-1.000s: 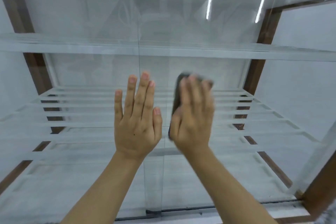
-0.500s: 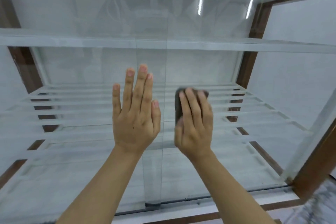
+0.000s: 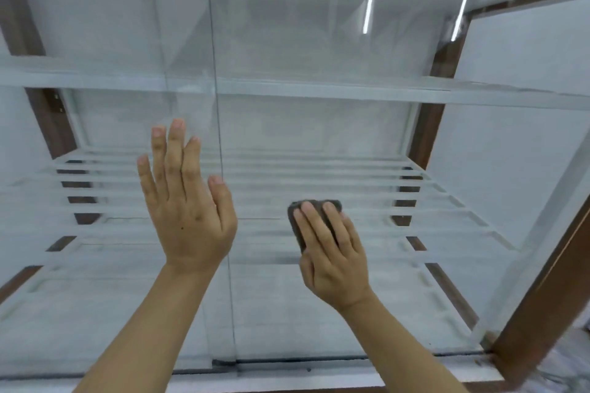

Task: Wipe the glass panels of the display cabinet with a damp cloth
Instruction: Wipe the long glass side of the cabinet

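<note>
Downward and rightward goes the right hand (image 3: 335, 252) since a second ago, sliding the folded dark grey cloth (image 3: 294, 226) across the right-hand clear glass panel (image 3: 319, 137) of the brown wood-framed display cabinet (image 3: 526, 313). Its fingers lie flat, pressing the cloth to the glass rather than curling round it. The left hand (image 3: 188, 214), fingers straight, still braces the left glass panel (image 3: 111, 137). A wiping stroke seems under way, with lower glass left to do.

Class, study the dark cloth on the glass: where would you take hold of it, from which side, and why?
Pinch the cloth by its top edge, from above. It lies flat against the glass under the right hand, fingers straight, so only that edge and the left side stick out.
</note>
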